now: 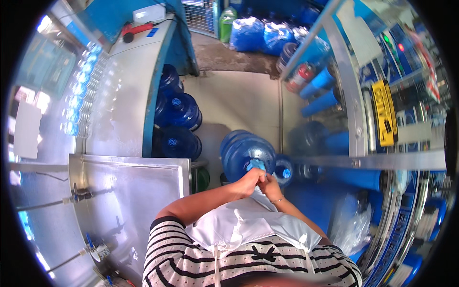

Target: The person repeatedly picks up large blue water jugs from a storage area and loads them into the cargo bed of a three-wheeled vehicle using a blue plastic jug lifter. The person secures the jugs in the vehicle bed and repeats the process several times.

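A large blue water jug [239, 146] stands in front of my body, its neck end toward me. My left hand [252, 183] is closed at the jug's neck, and a light-blue piece [256, 164] shows just beyond its fingers; I cannot tell whether it is a cap or a cloth. Pressed against the left, my right hand [272, 188] is closed too, a thin bracelet at its wrist. What the right fingers hold is hidden. Another blue jug [283, 173] with a blue-and-white cap sits just right of the first.
Capped blue jugs [184, 111] line the left side beside a white counter [129, 81]. A steel sink top [129, 191] lies near left. Small clear bottles [81, 91] stand in a row farther left. To the right are a metal frame [356, 115] and blue filter cylinders [320, 103].
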Action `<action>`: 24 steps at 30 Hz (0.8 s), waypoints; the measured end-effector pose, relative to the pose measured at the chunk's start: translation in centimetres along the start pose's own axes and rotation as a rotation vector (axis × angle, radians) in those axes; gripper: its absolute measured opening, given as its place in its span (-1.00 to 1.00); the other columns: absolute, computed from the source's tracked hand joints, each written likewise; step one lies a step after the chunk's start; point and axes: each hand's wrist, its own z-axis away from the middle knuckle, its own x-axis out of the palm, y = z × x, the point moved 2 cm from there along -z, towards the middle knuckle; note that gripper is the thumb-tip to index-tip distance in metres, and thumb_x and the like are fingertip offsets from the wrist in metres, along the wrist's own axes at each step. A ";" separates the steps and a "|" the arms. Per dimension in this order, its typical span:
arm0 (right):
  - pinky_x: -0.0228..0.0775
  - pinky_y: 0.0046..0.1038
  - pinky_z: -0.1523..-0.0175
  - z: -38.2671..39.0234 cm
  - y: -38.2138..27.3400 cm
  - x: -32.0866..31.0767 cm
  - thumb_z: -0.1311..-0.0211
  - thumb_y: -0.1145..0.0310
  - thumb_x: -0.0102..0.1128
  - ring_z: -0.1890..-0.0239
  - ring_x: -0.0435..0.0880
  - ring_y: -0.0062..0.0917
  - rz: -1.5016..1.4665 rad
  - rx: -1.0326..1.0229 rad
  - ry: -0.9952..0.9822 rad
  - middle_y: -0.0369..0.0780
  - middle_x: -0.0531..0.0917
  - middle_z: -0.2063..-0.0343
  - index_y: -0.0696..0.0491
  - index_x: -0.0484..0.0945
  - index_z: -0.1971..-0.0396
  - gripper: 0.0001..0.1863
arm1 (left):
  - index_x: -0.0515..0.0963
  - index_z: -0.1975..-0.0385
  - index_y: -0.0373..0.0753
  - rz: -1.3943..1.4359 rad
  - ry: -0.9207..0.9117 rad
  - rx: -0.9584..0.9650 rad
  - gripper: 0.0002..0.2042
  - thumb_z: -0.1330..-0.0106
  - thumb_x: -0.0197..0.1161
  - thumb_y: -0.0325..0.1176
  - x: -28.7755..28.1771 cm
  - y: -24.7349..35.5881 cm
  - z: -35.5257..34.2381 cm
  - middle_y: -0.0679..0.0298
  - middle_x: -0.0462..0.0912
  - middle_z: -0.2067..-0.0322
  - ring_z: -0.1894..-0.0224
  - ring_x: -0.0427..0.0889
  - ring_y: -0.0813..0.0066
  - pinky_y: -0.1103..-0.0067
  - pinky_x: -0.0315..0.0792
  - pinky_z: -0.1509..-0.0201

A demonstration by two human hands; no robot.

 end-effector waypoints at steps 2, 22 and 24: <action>0.13 -0.59 0.59 -2.9 -3.4 -0.7 -0.40 0.19 -0.06 0.65 0.35 -0.71 -0.112 -0.051 -0.039 -0.36 0.47 0.66 0.14 0.47 0.42 -0.68 | 0.47 0.70 -0.29 -0.060 -0.122 0.025 -0.85 0.12 -0.03 -0.39 0.7 4.2 -1.2 0.13 0.53 0.63 0.54 0.48 0.31 0.46 0.37 0.31; 0.18 -0.51 0.52 -52.1 -35.5 -8.9 -0.42 -0.01 -0.17 0.62 0.40 -0.65 0.288 -0.084 -0.460 -0.34 0.43 0.71 0.10 0.52 0.48 -0.50 | 0.36 0.64 -0.25 0.379 0.180 0.092 -0.91 0.21 -0.03 -0.47 -4.9 45.5 -35.5 0.20 0.44 0.36 0.24 0.41 0.20 0.38 0.28 -0.03; 0.22 -0.52 0.49 -56.3 -36.7 -8.6 -0.43 0.03 -0.15 0.58 0.42 -0.66 0.133 -0.025 -0.509 -0.33 0.47 0.66 0.11 0.54 0.45 -0.53 | 0.35 0.66 -0.22 0.392 0.171 0.112 -0.94 0.20 -0.04 -0.46 -6.5 48.1 -38.8 0.22 0.40 0.46 0.33 0.37 0.20 0.39 0.31 0.13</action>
